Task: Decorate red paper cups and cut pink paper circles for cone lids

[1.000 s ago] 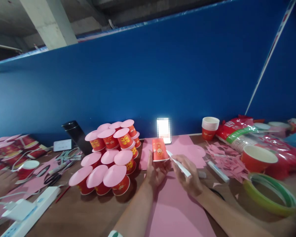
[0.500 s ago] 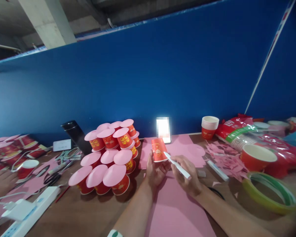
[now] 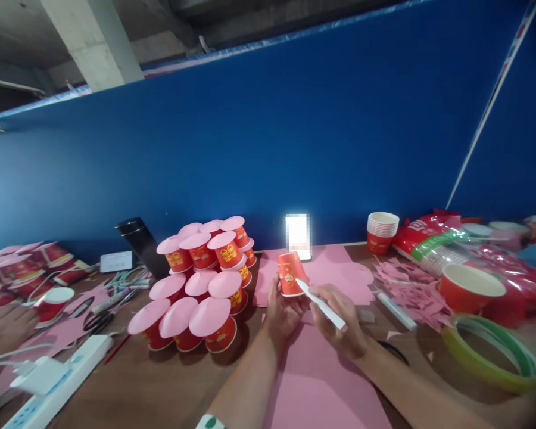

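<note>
My left hand [image 3: 286, 313] holds a red paper cup [image 3: 289, 271] with gold print, bottom up, its white rim resting toward the fingers and palm. My right hand [image 3: 339, 316] grips a white pen-shaped tool [image 3: 325, 308] with a tapered point. That point is at the lower right side of the cup, seeming to touch it; the exact kind of tool is unclear. Beneath both forearms lies a pink paper sheet [image 3: 326, 381]. To the left stand several upturned red cups [image 3: 221, 333], stacked in tiers, with round pink paper discs [image 3: 209, 316] on top.
A lit phone [image 3: 298, 235] leans at the back. On the right are nested cups [image 3: 382, 235], pink scraps [image 3: 413, 289], a tape roll [image 3: 491, 381] and a red bag [image 3: 433, 232]. At left are a black bottle [image 3: 138, 244], scissors [image 3: 99, 322], a power strip [image 3: 62, 381] and another person's hand [image 3: 13, 328].
The view has shifted slightly, so everything sits a little further right. The tool's point has moved slightly lower against the cup; both hands keep their hold.
</note>
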### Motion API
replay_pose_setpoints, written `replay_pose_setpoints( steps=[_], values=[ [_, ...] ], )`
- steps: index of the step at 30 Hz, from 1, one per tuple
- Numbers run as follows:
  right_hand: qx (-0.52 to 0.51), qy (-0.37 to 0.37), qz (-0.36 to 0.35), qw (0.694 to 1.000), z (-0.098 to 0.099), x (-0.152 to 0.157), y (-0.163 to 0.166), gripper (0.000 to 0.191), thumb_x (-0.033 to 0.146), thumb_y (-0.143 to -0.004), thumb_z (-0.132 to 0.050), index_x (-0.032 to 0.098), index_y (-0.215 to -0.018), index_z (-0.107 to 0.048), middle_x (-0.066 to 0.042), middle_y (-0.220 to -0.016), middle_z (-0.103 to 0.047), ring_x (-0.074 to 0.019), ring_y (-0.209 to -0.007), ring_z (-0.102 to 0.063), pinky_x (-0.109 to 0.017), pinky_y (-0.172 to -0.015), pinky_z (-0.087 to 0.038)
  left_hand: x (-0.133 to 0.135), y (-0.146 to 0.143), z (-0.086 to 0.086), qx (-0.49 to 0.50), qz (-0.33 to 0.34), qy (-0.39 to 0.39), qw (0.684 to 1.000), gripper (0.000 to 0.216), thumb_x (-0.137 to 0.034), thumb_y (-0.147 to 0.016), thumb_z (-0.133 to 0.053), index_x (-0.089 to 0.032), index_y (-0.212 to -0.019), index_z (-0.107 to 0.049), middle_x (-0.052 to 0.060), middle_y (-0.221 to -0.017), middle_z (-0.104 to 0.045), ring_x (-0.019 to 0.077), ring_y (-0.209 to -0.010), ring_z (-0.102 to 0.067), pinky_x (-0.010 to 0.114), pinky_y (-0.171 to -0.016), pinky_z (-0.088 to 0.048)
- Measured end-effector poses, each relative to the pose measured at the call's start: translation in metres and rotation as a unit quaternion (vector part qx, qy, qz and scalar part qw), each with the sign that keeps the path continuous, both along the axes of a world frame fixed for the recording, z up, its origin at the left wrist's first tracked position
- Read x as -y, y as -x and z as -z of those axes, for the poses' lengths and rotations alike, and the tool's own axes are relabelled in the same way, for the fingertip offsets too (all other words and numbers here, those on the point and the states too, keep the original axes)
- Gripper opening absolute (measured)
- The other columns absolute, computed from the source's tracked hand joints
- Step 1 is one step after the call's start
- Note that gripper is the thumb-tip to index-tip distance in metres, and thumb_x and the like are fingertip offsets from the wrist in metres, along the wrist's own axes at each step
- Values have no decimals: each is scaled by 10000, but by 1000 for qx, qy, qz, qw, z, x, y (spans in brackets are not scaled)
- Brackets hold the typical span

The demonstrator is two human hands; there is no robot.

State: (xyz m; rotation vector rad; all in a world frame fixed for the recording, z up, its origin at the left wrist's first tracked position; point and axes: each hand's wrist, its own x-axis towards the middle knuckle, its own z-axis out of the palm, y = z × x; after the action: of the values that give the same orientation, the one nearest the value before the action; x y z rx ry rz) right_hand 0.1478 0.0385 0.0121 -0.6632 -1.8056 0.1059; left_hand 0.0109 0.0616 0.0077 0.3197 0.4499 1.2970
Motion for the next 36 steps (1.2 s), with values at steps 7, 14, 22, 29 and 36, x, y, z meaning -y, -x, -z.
replay_pose_setpoints(
  steps=[7,14,22,29,36],
  values=[
    [5,7,-2,1000,1,0,1,186,163,-845,-493,216,-1014,-550,-67,-857,-645,-194,-768,-635,-340,-690,-547,3,-1,-6,-17,-4,27,999,430,-469,-844,-523,-79,-990,-631,129,-859,-701,208,-765,-657,314,-719,-487],
    [2,-15,12,1000,-4,1,-1,172,194,-861,-470,228,-1000,-566,-83,-841,-664,-211,-749,-650,-348,-674,-559,3,-3,-7,-2,-10,38,999,416,-466,-816,-570,-78,-955,-629,129,-857,-693,217,-776,-652,333,-767,-480],
    [-4,-30,16,999,-5,1,3,153,186,-862,-471,231,-959,-580,-73,-812,-658,-204,-737,-649,-344,-678,-564,3,-3,-6,11,-14,25,1000,380,-428,-848,-539,-99,-1020,-624,104,-822,-702,202,-763,-662,316,-754,-492],
    [-1,-33,12,999,-5,1,1,168,181,-852,-466,233,-969,-575,-74,-811,-661,-213,-736,-652,-357,-674,-565,2,-4,-6,15,-17,26,999,354,-412,-861,-524,-119,-1034,-625,73,-797,-701,186,-767,-670,299,-761,-496],
    [-8,-34,12,999,-6,1,3,190,159,-846,-468,237,-982,-575,-70,-816,-665,-209,-737,-653,-351,-668,-564,2,-4,-6,8,-24,33,999,296,-378,-839,-564,-119,-959,-641,81,-795,-703,193,-756,-665,323,-792,-491]
  ],
)
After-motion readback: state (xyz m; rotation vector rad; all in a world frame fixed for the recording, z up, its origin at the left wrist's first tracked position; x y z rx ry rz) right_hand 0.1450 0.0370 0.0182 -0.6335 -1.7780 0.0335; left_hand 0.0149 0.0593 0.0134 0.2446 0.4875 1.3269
